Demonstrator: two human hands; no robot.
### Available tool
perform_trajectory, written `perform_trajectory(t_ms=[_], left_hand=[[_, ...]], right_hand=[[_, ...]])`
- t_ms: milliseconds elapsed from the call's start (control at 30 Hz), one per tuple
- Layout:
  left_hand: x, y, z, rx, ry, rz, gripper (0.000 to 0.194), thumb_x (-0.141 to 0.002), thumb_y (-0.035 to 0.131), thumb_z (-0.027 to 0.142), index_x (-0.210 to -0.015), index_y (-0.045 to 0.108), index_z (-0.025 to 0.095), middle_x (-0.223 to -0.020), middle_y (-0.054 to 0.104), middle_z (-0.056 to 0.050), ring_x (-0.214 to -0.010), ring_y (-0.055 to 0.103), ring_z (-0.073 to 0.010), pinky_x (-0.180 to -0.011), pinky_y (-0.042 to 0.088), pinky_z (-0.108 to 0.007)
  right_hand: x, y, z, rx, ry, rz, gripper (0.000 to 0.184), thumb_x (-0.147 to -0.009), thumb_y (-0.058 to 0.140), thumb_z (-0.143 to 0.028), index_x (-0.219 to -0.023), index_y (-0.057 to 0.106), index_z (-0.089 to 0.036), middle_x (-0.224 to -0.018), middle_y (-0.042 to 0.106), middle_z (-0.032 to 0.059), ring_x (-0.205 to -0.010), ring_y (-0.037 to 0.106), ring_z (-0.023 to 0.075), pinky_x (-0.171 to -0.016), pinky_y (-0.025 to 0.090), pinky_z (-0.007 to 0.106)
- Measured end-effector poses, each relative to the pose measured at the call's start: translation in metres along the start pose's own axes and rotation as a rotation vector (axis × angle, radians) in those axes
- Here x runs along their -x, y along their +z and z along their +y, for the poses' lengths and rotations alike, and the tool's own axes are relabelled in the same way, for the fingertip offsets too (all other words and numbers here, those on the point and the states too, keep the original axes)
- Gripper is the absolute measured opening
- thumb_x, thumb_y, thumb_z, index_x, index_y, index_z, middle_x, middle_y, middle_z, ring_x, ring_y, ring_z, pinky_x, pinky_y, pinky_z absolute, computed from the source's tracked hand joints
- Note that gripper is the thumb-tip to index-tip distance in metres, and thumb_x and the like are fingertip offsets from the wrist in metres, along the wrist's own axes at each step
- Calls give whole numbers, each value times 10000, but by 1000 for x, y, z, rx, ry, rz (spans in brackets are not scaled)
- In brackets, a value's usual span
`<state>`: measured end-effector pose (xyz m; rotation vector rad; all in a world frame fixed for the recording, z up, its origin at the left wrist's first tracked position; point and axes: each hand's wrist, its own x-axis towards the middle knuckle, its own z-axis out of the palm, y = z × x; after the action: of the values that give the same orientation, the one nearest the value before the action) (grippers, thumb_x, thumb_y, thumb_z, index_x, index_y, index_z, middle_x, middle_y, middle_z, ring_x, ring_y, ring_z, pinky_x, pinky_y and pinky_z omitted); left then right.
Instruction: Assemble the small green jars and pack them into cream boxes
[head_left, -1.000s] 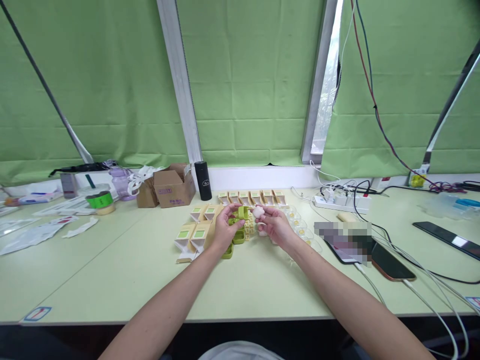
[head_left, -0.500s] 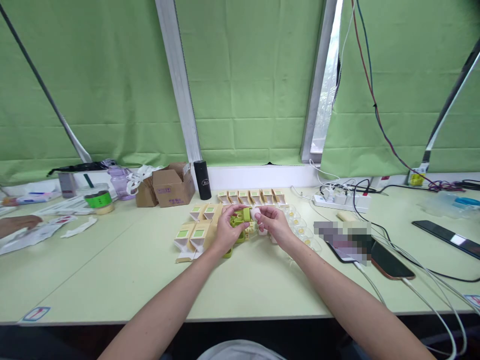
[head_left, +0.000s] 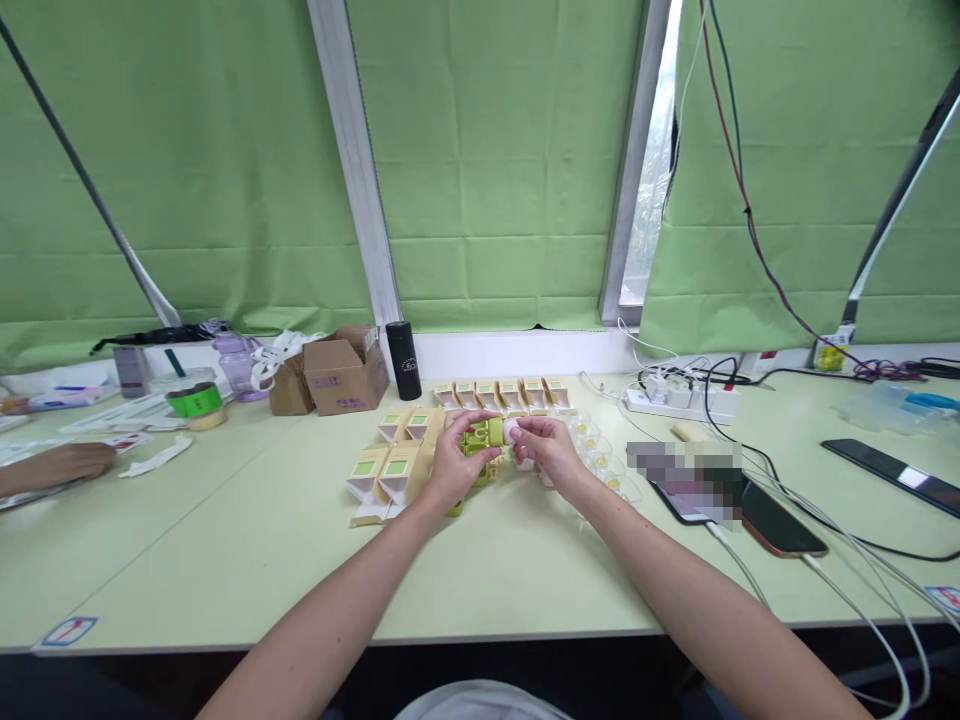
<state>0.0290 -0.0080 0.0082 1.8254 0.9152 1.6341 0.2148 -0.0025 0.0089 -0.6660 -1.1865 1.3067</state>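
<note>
My left hand (head_left: 453, 466) pinches a small yellow-green block-like piece (head_left: 495, 432) between thumb and fingers. My right hand (head_left: 553, 452) is closed on a small rounded white piece (head_left: 509, 431), held against or right beside the green one; whether they are joined I cannot tell. Under my left hand lie several more green pieces (head_left: 474, 474), partly covered. More white pieces (head_left: 525, 464) rest below my right fingers. Open small cartons with green squares (head_left: 366, 468) stand left of my left hand. Right of my right hand are clear plastic pieces with yellow centres (head_left: 601, 463).
A row of small cartons (head_left: 508, 394) stands behind my hands. Further back are a brown cardboard box (head_left: 346, 378) and a black bottle (head_left: 404, 362). Phones with cables (head_left: 780, 518) and a power strip (head_left: 682, 402) lie right. Another person's hand (head_left: 82, 461) is at far left.
My hands keep nearly the same hold, with the green and white pieces still close together. The other person's hand at far left has moved to the right and slightly nearer.
</note>
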Motion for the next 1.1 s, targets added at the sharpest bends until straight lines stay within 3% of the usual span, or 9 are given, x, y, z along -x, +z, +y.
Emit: perform_trajectory(t_ms=[533, 633, 767, 900, 1100], left_hand=[[0, 0, -7, -31, -26, -12, 435, -702, 902, 202, -1120, 791, 256, -1177, 727, -73, -1117, 641, -257, -949, 482, -353], [0, 1, -4, -19, -41, 13, 425, -680, 911, 187, -1085, 799, 250, -1146, 726, -69, -1085, 639, -250, -937, 489, -346], [1, 4, -2, -10, -56, 20, 413, -710, 895, 189, -1106, 796, 254, -1177, 714, -76, -1098, 641, -250, -979, 499, -371], [3, 6, 2, -72, -38, 47, 421, -752, 872, 194, -1157, 802, 287, -1211, 665, -77, -1191, 611, -270, -1076, 482, -415], [6, 7, 13, -269, 141, 61, 438, -870, 818, 283, -1297, 741, 343, -1330, 682, -79, -1359, 441, -332, -1224, 334, -533]], right_hand=[[1, 3, 6, 37, -7, -33, 444, -695, 920, -592, -829, 797, -188, -724, 724, 37, -622, 649, 161, -607, 598, 313], [3, 5, 6, 9, 2, -46, 460, -690, 930, -574, -932, 810, -202, -747, 731, 27, -656, 669, 176, -654, 626, 346], [5, 7, 6, -33, -5, -60, 548, -716, 921, -551, -1156, 796, -250, -773, 707, -9, -679, 666, 163, -687, 649, 359], [4, 8, 7, -50, 3, -57, 532, -715, 915, -565, -1125, 794, -247, -819, 712, 2, -691, 665, 158, -671, 655, 351], [1, 10, 9, -66, -34, 6, 553, -680, 938, -572, -1076, 758, -229, -802, 710, -1, -672, 666, 151, -615, 653, 328]])
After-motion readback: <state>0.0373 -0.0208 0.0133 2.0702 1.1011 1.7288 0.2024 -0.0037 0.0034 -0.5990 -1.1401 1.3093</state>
